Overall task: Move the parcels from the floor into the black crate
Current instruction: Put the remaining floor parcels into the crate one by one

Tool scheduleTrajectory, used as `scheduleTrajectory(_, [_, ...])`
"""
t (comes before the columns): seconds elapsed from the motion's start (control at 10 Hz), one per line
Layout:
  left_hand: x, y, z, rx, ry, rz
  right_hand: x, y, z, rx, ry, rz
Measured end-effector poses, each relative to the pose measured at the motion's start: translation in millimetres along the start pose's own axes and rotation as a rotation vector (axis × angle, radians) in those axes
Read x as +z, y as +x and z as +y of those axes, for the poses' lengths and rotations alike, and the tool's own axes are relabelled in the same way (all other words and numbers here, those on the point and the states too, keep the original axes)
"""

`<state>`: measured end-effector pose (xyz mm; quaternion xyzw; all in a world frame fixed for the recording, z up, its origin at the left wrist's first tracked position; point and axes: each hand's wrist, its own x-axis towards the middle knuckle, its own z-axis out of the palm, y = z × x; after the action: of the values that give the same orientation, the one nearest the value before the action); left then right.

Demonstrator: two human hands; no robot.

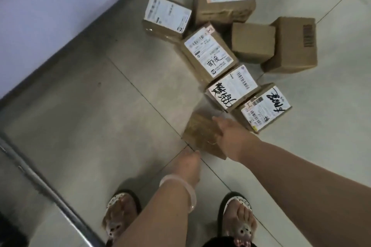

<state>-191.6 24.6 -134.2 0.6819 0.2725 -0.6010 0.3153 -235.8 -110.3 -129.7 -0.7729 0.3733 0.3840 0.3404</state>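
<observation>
Plain brown cardboard parcel [200, 134] on grey tiled floor [80, 116], blurred. Right hand [228, 136] lies on its top, grip unclear. Left hand [188, 164] fingers straight, beside near corner. Neighbouring boxes [210, 56]: white barcode labels, black marker scrawl.

Right hand [234, 136] on a blurred small parcel [200, 132]; left hand [188, 164] just beside it

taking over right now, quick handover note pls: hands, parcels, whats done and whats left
Right hand: on the plain parcel, the nearest one; grip too blurred to judge.
Left hand: open, reaching toward that parcel's near corner, holding nothing.
Other parcels: clustered on the floor beyond it.
Black crate: not in view, so nothing confirmed done.
To do: lift this parcel, then the rest.
</observation>
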Motion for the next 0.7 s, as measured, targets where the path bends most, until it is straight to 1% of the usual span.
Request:
scheduleTrajectory(0.1, [10, 30, -5, -0.038, -0.145, -0.002, 18, 16, 7, 0.024, -0.012, -0.026])
scheduleTrajectory(0.2, [13, 38, -1, -0.04, -0.254, -0.054, 24, 21, 10, 0.059, 0.006, 0.014])
scheduleTrajectory(0.3, [11, 37, 7, 0.02, -0.26, -0.041, 24, 25, 8, 0.105, 0.081, -0.015])
scheduleTrajectory(0.4, [5, 32, 17, 0.108, -0.13, 0.0, 20, 25, 4, 0.145, 0.274, -0.027])
scheduleTrajectory(0.5, [-6, 22, 33, 0.187, -0.1, 0.039, 14, 17, -4, 0.159, 0.454, -0.011])
scheduleTrajectory(0.6, [-21, 5, 55, 0.306, -0.073, 0.06, -2, 3, -21, 0.146, 0.657, 0.013])
scheduleTrajectory(0.7, [-36, -27, 82, 0.423, 0.012, 0.075, -33, -18, -49, 0.14, 0.818, 0.044])
